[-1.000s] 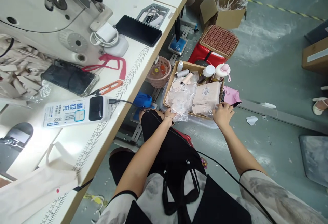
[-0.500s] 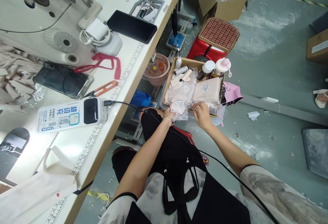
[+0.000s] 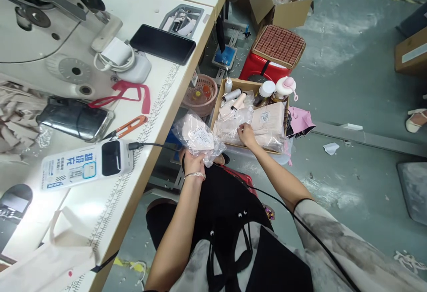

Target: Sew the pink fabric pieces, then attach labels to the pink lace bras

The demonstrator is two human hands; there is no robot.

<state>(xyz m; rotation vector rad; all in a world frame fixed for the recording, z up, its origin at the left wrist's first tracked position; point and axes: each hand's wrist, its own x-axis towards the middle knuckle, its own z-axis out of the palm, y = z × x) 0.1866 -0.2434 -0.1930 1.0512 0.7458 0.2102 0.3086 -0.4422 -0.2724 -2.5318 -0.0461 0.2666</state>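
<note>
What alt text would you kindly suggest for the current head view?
A person's left hand holds a labelled clear plastic bag beside a worktable, while the right hand is at plastic-bagged bundles in an open cardboard box. A sewing machine, power bank and orange thread snips are on the worktable.

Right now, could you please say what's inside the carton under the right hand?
Inside the carton, a nozzle bottle, white-lidded jar, two spools and bagged beige pieces show; they and the right hand hide its bottom.
</note>
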